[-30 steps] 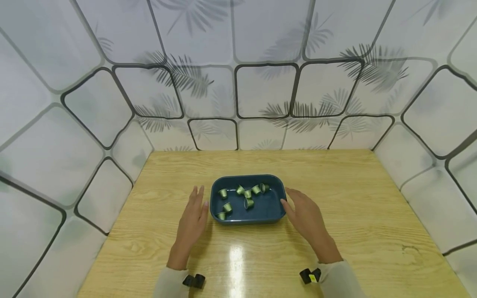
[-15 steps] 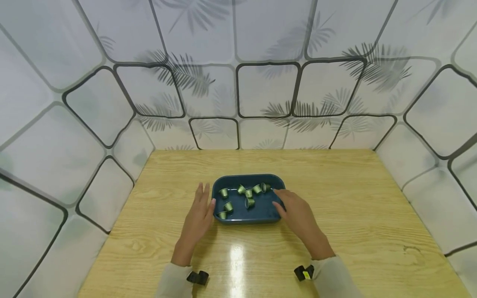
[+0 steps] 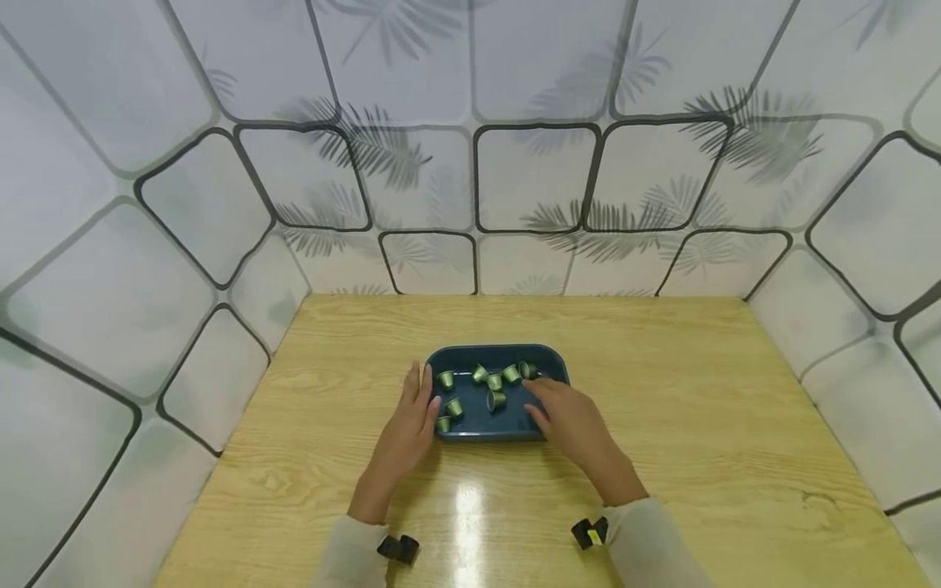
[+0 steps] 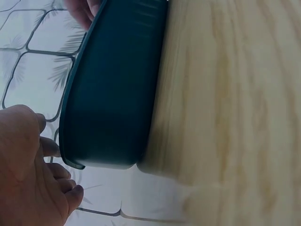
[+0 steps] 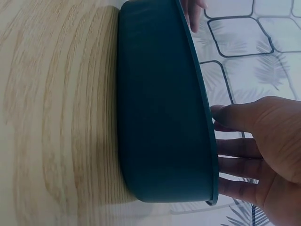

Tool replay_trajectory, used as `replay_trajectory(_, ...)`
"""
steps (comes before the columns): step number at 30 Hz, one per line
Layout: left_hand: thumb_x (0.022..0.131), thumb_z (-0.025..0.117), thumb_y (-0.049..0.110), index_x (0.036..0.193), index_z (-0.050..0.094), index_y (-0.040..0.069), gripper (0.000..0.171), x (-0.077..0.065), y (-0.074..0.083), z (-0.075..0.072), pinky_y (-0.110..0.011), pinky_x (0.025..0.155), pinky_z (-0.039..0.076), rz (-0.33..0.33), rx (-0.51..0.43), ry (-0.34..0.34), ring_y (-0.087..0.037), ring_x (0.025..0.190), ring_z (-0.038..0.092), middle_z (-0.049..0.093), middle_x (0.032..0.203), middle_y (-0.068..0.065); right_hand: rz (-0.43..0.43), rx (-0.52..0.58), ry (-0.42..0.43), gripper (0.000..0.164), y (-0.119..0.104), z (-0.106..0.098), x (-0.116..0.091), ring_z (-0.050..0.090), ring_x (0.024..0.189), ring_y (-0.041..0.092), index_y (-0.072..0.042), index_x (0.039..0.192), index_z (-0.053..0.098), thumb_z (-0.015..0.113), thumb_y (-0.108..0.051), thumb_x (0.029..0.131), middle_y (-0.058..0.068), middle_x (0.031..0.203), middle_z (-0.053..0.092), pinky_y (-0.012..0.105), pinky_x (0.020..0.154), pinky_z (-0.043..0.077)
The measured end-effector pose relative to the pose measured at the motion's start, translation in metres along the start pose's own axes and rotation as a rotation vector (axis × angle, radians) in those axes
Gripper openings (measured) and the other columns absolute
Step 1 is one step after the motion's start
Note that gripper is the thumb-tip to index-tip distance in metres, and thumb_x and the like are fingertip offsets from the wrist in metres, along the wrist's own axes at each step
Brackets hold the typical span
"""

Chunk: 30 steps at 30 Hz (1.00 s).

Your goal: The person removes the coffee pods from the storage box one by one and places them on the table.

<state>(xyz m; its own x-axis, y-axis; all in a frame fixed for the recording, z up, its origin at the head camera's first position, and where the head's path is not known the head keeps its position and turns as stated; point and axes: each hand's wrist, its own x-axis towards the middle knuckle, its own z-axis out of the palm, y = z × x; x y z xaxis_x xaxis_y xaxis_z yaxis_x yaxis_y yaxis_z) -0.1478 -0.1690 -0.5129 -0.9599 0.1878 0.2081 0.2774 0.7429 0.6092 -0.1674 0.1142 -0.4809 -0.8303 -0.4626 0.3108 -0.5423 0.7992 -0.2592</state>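
A dark blue rectangular tray [image 3: 507, 425] sits on the wooden table, with several green coffee capsules [image 3: 496, 401] scattered inside it. My left hand [image 3: 404, 433] is beside the tray's left rim, fingers fairly straight; in the left wrist view that hand [image 4: 28, 174] holds nothing. Over the tray's right side reaches my right hand [image 3: 577, 429], thumb and fingers apart. Its fingertips are close to the capsule [image 3: 527, 370] at the back right, and no capsule shows in its grip. In the right wrist view the tray wall [image 5: 162, 103] hides the capsules and the fingertips.
The pale wooden table [image 3: 698, 392] extends around the tray. Patterned white wall panels [image 3: 532, 180] enclose it at the back and sides. Each wrist wears a small black camera [image 3: 398, 549] near the cuff.
My right hand has moved left, from beside the right rim to over the tray. My left hand has shifted right, up to the left rim. The capsules lie as before.
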Motion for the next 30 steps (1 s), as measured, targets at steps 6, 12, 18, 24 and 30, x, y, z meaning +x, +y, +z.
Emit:
replay_trajectory(6, 0.113, 0.034, 0.033, 0.161, 0.015, -0.003, 0.063, -0.002, 0.000, 0.003, -0.054, 0.117, 0.028, 0.011, 0.024, -0.027, -0.038, 0.154, 0.007, -0.002, 0.168, -0.019, -0.018, 0.001, -0.056, 0.042, -0.006, 0.006, 0.008, 0.067, 0.112, 0.031, -0.006, 0.132, 0.067, 0.075, -0.021, 0.094, 0.014, 0.126, 0.069, 0.046, 0.086, 0.057)
replay_trajectory(12, 0.113, 0.034, 0.032, 0.160, 0.011, -0.006, 0.064, -0.001, 0.003, 0.005, -0.053, 0.117, 0.028, 0.025, 0.046, -0.053, -0.037, 0.154, 0.006, -0.005, 0.168, -0.020, -0.025, -0.011, -0.096, 0.041, -0.009, 0.010, 0.016, 0.066, 0.115, 0.032, -0.007, 0.132, 0.067, 0.075, -0.022, 0.095, 0.013, 0.128, 0.068, 0.047, 0.090, 0.055)
replay_trajectory(18, 0.113, 0.036, 0.031, 0.160, 0.009, -0.006, 0.066, 0.000, 0.005, 0.007, -0.050, 0.115, 0.032, 0.017, 0.101, -0.073, -0.035, 0.154, 0.007, -0.007, 0.168, -0.019, -0.039, 0.003, -0.113, 0.040, -0.008, 0.015, 0.020, 0.066, 0.116, 0.030, -0.009, 0.132, 0.067, 0.074, -0.022, 0.095, 0.011, 0.128, 0.068, 0.046, 0.092, 0.054)
replay_trajectory(24, 0.112, 0.037, 0.030, 0.159, 0.010, -0.009, 0.066, -0.002, 0.005, 0.009, -0.049, 0.113, 0.036, 0.016, 0.128, -0.064, -0.035, 0.154, 0.009, -0.006, 0.168, -0.022, -0.041, 0.018, -0.143, 0.039, -0.008, 0.019, 0.026, 0.066, 0.115, 0.029, -0.009, 0.132, 0.067, 0.073, -0.022, 0.096, 0.010, 0.126, 0.069, 0.046, 0.094, 0.054)
replay_trajectory(30, 0.113, 0.036, 0.030, 0.158, 0.009, -0.012, 0.067, -0.002, 0.006, 0.009, -0.049, 0.113, 0.036, 0.035, 0.148, -0.059, -0.037, 0.153, 0.011, -0.004, 0.167, -0.025, -0.029, 0.026, -0.173, 0.041, -0.011, 0.020, 0.031, 0.065, 0.115, 0.030, -0.008, 0.133, 0.066, 0.074, -0.021, 0.095, 0.011, 0.127, 0.068, 0.046, 0.094, 0.053)
